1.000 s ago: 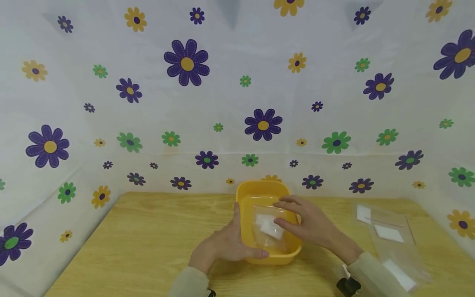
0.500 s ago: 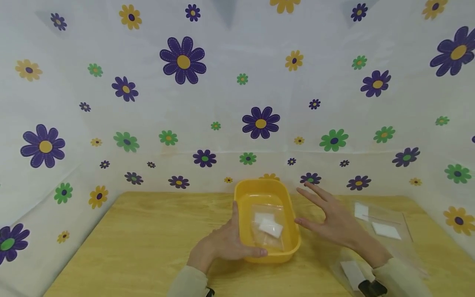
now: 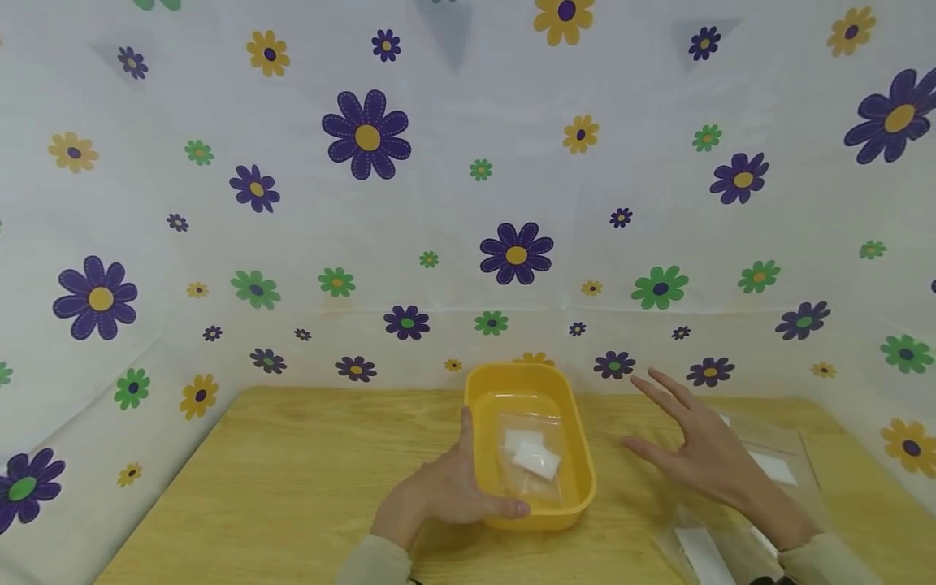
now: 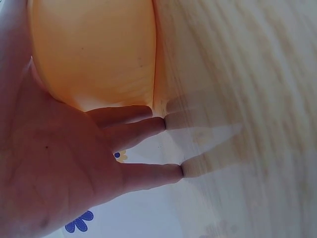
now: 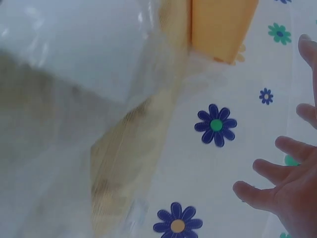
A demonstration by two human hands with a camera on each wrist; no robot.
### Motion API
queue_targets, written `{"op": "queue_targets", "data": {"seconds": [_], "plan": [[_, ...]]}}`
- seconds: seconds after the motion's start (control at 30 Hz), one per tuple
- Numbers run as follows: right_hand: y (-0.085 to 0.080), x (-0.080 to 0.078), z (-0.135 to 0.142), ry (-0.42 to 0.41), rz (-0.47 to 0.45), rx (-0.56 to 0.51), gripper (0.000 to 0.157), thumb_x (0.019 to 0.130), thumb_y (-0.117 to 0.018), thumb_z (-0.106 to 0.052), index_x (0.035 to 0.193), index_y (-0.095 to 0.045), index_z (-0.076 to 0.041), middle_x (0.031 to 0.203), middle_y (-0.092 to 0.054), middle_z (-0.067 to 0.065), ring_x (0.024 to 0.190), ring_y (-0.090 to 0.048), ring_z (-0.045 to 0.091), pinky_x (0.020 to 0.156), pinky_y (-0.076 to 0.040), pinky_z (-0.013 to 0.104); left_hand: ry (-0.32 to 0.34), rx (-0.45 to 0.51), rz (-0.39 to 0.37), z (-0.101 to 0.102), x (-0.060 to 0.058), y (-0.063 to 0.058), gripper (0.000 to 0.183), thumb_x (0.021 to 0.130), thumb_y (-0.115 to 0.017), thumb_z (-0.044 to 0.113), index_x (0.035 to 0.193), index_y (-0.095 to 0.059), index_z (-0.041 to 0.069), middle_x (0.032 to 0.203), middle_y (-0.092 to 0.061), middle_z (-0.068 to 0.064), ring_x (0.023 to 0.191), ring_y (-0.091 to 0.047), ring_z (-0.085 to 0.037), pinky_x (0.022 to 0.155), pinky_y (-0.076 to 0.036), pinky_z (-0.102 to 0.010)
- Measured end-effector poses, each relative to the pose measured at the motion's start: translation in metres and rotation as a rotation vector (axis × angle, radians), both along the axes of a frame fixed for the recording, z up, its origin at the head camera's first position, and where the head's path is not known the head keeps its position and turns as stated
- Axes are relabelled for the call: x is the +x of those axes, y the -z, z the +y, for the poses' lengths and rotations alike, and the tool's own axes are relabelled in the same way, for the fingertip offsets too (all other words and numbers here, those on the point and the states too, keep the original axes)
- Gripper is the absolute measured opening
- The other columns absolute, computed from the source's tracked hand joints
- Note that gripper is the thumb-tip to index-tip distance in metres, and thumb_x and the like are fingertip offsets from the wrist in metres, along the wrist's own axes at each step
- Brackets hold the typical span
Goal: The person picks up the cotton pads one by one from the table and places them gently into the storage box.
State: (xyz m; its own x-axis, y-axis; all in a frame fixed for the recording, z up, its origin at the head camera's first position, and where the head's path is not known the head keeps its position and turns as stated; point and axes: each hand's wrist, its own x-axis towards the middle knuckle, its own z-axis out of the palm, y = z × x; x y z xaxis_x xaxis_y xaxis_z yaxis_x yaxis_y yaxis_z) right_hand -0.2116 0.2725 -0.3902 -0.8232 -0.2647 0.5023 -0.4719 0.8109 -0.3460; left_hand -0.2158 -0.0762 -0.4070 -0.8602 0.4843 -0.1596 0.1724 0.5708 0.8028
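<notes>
A yellow plastic tub [image 3: 585, 479] stands on the table. Inside it lies a clear plastic bag [image 3: 537, 487] with white rectangular pieces, possibly more than one bag overlapping. My left hand [image 3: 446, 487] rests against the tub's near left corner, thumb along the near rim and index finger up the left side. In the left wrist view its other fingers [image 4: 151, 176] are straight beside the orange-looking tub wall [image 4: 99, 49]. To the right of the tub, my right hand [image 3: 702, 451] is held with fingers spread, holding nothing. Below its wrist lies another clear bag [image 3: 702, 556].
More clear bags with white pieces [image 3: 775, 469] lie at the table's right side, partly hidden by the right arm. The wood-look table [image 3: 314, 487] extends left. A white curtain with flowers [image 3: 439, 203] surrounds the table at the back and sides.
My right hand has come out of the tub and moved right, its fingers spreading. The bag stays inside the tub. The left hand keeps its place at the tub's corner.
</notes>
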Motion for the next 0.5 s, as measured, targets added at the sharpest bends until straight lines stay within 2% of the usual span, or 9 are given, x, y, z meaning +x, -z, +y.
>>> {"op": "queue_targets", "data": {"seconds": [0.27,0.5], "plan": [[0.002,0.0,0.024,0.067,-0.014,-0.002,0.082,0.086,-0.083,-0.037,0.156,-0.044,-0.021,0.157,-0.043,0.026,0.126,-0.052,0.06,0.084,-0.05,0.075,-0.012,-0.027,-0.013,-0.002,-0.002,0.0,0.15,0.074,-0.086,0.061,0.158,0.032,0.02,0.169,-0.023,-0.019,0.149,-0.04,-0.037,0.12,-0.035,-0.061],[0.008,0.0,0.052,0.106,-0.071,-0.05,0.08,0.087,-0.082,-0.034,0.156,-0.044,-0.015,0.153,-0.044,0.03,0.128,-0.047,0.062,0.088,-0.042,0.079,-0.008,-0.035,-0.016,-0.001,0.0,-0.002,0.151,0.074,-0.085,0.061,0.158,0.032,0.017,0.169,-0.022,-0.021,0.149,-0.039,-0.038,0.12,-0.035,-0.062]]}}
